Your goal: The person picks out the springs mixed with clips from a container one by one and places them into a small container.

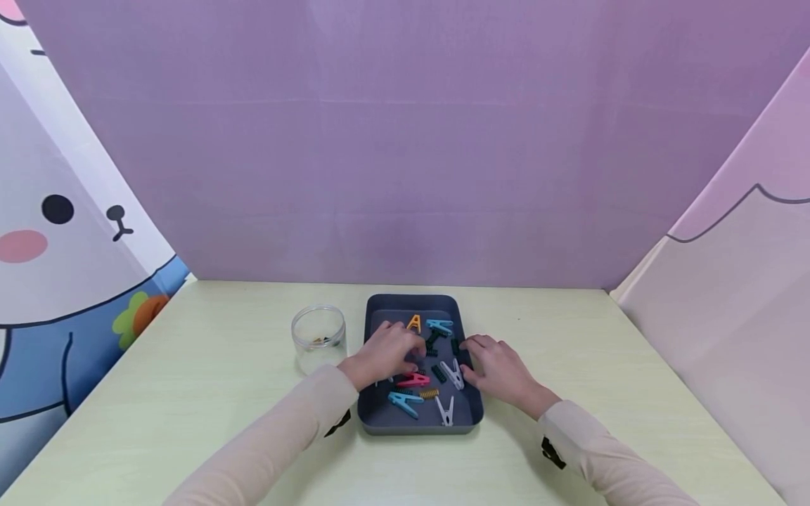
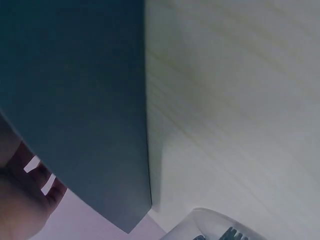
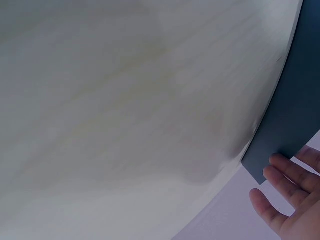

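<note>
A dark grey tray [image 1: 420, 430] holds clothespins and small coil springs. Over its left half, my left hand [image 1: 387, 351] reaches in with fingers bent downward and thumb apart from them; nothing shows between them. Just below that hand lies a red clothespin [image 1: 414, 380]. My right hand [image 1: 503, 369] is at the tray's right wall, fingers loosely spread and fingertips at the rim. Close to its fingertips are a white clothespin [image 1: 452, 374] and a black spring [image 1: 439, 373]. A yellow spring [image 1: 429, 394] and a blue clothespin [image 1: 405, 403] lie nearer the front.
Left of the tray stands a clear round jar [image 1: 319, 320] with a few small pieces inside. An orange clothespin [image 1: 414, 323] and another blue clothespin [image 1: 439, 325] are at the tray's far end. A purple cloth [image 1: 405, 176] hangs behind the pale table [image 1: 253, 337].
</note>
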Action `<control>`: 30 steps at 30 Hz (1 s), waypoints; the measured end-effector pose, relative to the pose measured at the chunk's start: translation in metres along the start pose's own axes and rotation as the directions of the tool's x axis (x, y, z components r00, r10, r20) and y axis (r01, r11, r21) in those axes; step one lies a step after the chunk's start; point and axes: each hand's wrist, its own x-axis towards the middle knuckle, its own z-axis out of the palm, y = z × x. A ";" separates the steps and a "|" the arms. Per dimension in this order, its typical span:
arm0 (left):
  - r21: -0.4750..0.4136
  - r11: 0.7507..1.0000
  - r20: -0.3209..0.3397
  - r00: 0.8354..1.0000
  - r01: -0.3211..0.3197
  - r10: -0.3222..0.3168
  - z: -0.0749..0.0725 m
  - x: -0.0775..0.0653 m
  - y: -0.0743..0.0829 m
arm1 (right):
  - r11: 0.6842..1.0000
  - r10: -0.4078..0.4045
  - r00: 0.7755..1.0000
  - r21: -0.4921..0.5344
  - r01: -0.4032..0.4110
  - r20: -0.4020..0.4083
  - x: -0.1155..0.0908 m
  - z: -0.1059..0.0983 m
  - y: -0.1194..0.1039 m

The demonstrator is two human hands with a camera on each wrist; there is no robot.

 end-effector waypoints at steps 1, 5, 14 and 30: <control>-0.003 1.000 0.003 1.000 0.001 -0.001 0.000 0.000 0.000 | 1.000 0.001 1.000 0.001 -0.001 0.001 0.000 0.000 0.000; -0.014 1.000 0.016 1.000 -0.008 0.009 -0.003 0.001 0.001 | 1.000 0.003 1.000 0.001 -0.003 0.005 0.000 0.000 0.000; 0.011 0.999 0.051 0.998 -0.039 0.039 -0.005 0.003 0.001 | 1.000 0.002 1.000 0.008 -0.003 0.010 0.000 -0.001 -0.001; 0.008 0.997 0.086 0.993 -0.080 0.079 -0.005 0.006 -0.002 | 1.000 -0.005 1.000 0.006 0.005 -0.006 0.000 0.001 0.000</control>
